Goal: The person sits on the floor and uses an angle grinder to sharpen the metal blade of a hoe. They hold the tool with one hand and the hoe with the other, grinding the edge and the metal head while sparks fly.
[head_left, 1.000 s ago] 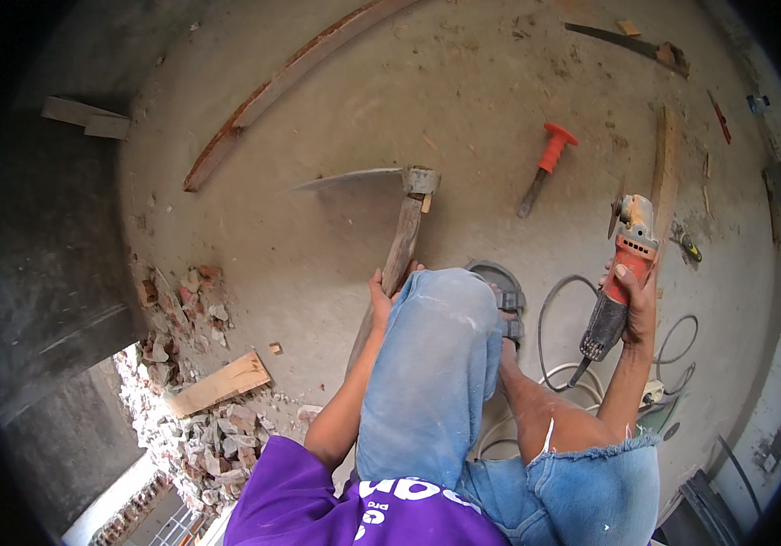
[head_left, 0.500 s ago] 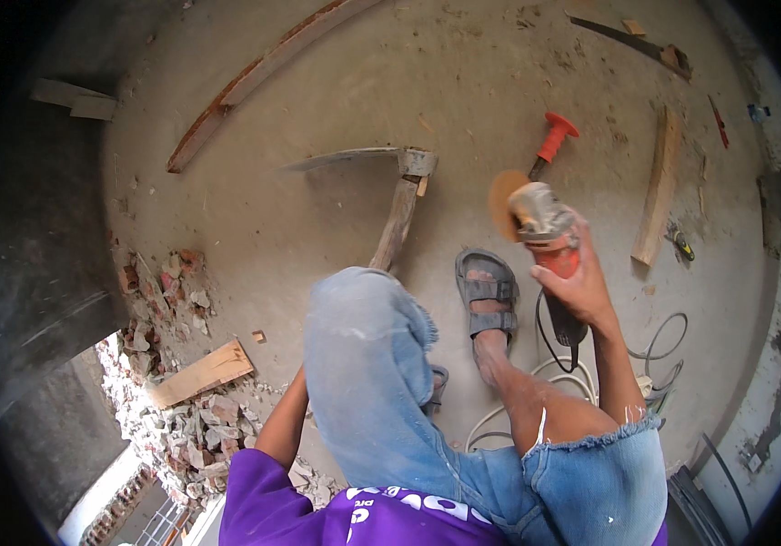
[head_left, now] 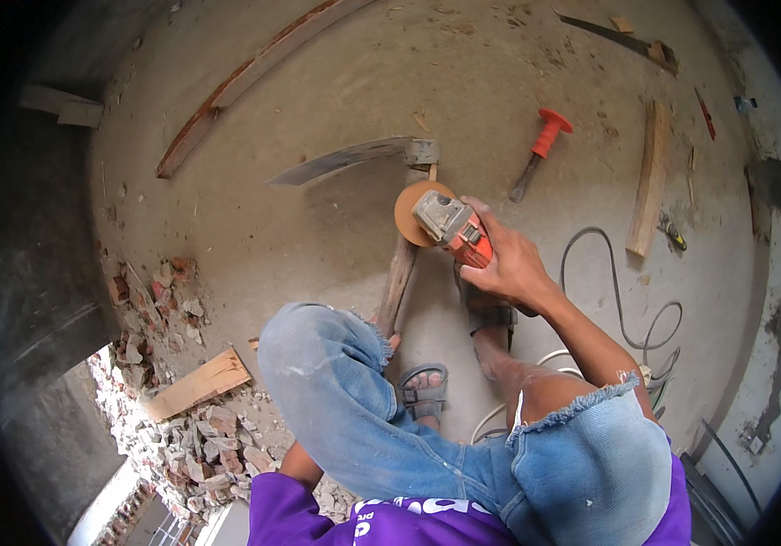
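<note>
My right hand (head_left: 513,264) is closed around the red and grey body of an angle grinder (head_left: 465,235). Its round tan disc (head_left: 414,205) hangs over the upper part of the wooden handle of a hoe (head_left: 397,282); I cannot tell whether they touch. The hoe's long grey blade (head_left: 345,158) points left, with a shadow on the floor below it. Fingers of my left hand (head_left: 395,342) show at the handle's lower end, beside my raised knee. The rest of that hand is hidden behind the knee.
A chisel with a red guarded grip (head_left: 549,136) lies ahead on the right, near a wooden strip (head_left: 652,182) and a handsaw (head_left: 622,41). A grey cable (head_left: 613,273) curls at right. Rubble (head_left: 213,446) and a board (head_left: 197,384) lie at left; a long beam (head_left: 245,77) lies farther off.
My right hand has brought the grinder left, from near the chisel to over the hoe's handle. The hoe has tilted slightly, and my raised knee has shifted left, baring fingers of my left hand.
</note>
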Available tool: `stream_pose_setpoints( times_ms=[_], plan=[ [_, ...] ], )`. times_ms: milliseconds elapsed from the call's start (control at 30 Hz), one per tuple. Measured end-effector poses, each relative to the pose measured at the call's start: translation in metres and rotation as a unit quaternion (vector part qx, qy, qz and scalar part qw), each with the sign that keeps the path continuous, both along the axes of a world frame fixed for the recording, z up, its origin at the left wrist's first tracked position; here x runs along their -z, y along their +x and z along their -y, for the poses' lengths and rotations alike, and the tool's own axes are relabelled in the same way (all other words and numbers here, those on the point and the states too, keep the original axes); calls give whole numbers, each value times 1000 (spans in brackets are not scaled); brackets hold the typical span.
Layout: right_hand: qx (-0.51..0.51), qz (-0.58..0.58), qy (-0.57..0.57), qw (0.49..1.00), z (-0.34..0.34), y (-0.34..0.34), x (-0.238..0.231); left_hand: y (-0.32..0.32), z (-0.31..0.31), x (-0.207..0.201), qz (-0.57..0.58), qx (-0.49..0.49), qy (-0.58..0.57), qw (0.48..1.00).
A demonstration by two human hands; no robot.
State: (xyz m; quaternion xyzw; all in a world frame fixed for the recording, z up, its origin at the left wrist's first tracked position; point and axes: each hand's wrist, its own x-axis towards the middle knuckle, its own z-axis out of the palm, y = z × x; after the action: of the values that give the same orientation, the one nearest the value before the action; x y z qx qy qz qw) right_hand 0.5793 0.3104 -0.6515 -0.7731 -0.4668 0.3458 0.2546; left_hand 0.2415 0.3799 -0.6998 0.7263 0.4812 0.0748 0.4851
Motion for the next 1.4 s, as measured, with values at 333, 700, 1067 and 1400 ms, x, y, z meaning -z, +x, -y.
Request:
stream_pose_setpoints(
  times_ms=[333,700,1067,1400],
  plan=[
    [-26,17,6,1000,-5,4,16,-2,-2,-1,-3,1,-6,1000],
    [-37,-10,-20,999,-12,12,10,2,-1,0,-1,4,-17,1000],
    [-13,-21,-26,999,-16,14,10,9,-2,2,2,5,-23,1000],
    [16,-33,-2,999,-7,17,17,7,-1,-1,-4,5,-24,1000]
  ],
)
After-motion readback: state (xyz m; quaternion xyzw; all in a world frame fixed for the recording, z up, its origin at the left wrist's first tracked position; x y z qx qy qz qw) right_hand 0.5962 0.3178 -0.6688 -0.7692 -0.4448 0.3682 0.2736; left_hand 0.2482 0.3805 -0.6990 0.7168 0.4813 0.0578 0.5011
